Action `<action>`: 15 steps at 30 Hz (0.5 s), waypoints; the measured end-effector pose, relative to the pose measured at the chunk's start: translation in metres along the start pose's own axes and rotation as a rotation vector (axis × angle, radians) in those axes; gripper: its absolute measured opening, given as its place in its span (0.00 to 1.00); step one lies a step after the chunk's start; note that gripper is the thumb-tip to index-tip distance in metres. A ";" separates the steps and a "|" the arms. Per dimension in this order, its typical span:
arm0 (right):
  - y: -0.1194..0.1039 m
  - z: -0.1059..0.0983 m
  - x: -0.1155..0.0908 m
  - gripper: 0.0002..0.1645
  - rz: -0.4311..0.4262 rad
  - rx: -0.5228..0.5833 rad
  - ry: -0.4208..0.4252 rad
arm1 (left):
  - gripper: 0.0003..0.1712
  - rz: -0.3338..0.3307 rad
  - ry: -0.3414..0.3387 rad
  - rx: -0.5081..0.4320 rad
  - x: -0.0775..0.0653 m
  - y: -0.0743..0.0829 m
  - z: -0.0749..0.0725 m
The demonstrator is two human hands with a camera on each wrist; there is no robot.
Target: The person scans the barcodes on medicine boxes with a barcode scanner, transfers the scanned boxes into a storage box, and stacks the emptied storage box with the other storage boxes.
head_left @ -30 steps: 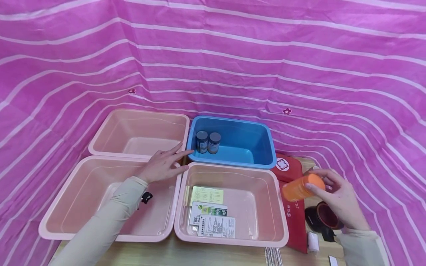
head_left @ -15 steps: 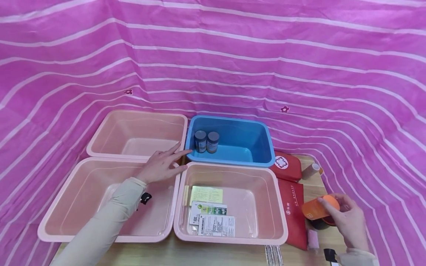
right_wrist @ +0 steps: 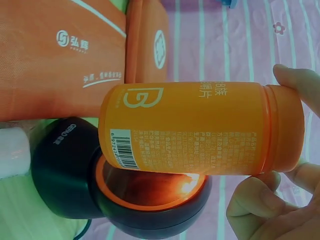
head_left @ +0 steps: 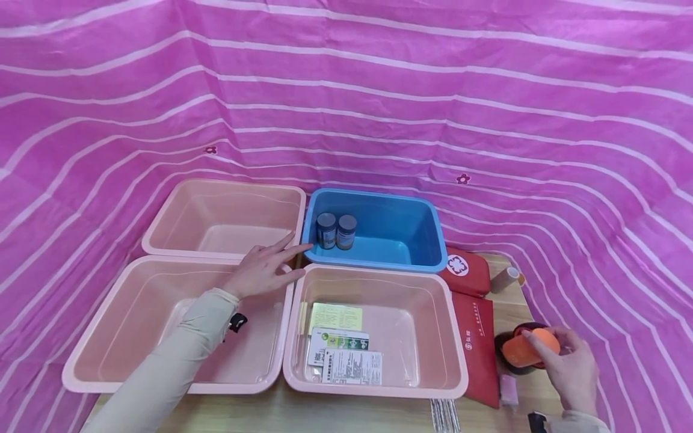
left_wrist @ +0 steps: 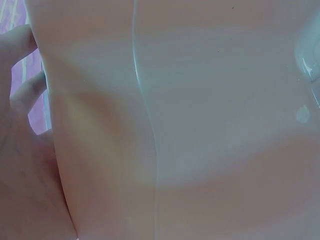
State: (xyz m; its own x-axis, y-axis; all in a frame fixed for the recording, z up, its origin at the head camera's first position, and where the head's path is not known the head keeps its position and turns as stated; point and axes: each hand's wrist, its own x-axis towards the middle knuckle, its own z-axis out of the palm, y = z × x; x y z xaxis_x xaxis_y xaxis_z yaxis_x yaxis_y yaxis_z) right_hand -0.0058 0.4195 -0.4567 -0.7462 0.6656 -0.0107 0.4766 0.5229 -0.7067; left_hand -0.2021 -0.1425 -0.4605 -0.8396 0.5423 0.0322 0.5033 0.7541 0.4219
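Observation:
In the head view, my right hand (head_left: 575,370) holds an orange bottle (head_left: 521,351) by its cap. The right wrist view shows the bottle (right_wrist: 182,127) lying sideways, label and barcode visible, above a black device (right_wrist: 65,165) with a round window glowing orange-red. Whether they touch, I cannot tell. My left hand (head_left: 261,270) rests with fingers spread over the rims where the tubs meet. In the left wrist view, its fingers (left_wrist: 22,45) reach past the edge of a pink tub (left_wrist: 210,100), partly hidden by it.
A blue tub (head_left: 400,219) contains two dark-lidded jars (head_left: 346,232). Several printed boxes and papers (head_left: 354,368) lie in the front right pink tub (head_left: 397,331). Beside it are a red pouch (head_left: 471,343), a red case (head_left: 471,273), a white cylinder (head_left: 506,279) and a pinkish roll (head_left: 508,390).
My right hand has carried the orange bottle from beside the red pouch rightward and nearer, to over the black device. My left hand has stayed in place.

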 end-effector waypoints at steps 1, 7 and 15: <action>0.001 0.000 0.000 0.27 0.000 -0.006 0.005 | 0.38 0.003 0.000 0.001 0.000 0.000 0.000; 0.004 0.001 -0.001 0.26 0.006 -0.034 0.013 | 0.38 0.007 -0.002 0.011 0.001 -0.001 0.001; -0.008 -0.002 -0.004 0.28 -0.030 -0.040 0.017 | 0.38 -0.002 -0.005 -0.003 0.000 0.000 0.001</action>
State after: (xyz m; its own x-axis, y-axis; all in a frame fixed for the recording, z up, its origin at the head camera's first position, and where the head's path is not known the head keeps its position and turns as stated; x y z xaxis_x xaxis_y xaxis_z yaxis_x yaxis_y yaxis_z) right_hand -0.0058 0.4144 -0.4498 -0.7526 0.6581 0.0224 0.4724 0.5634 -0.6778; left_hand -0.2023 -0.1424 -0.4611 -0.8398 0.5422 0.0268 0.5006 0.7544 0.4246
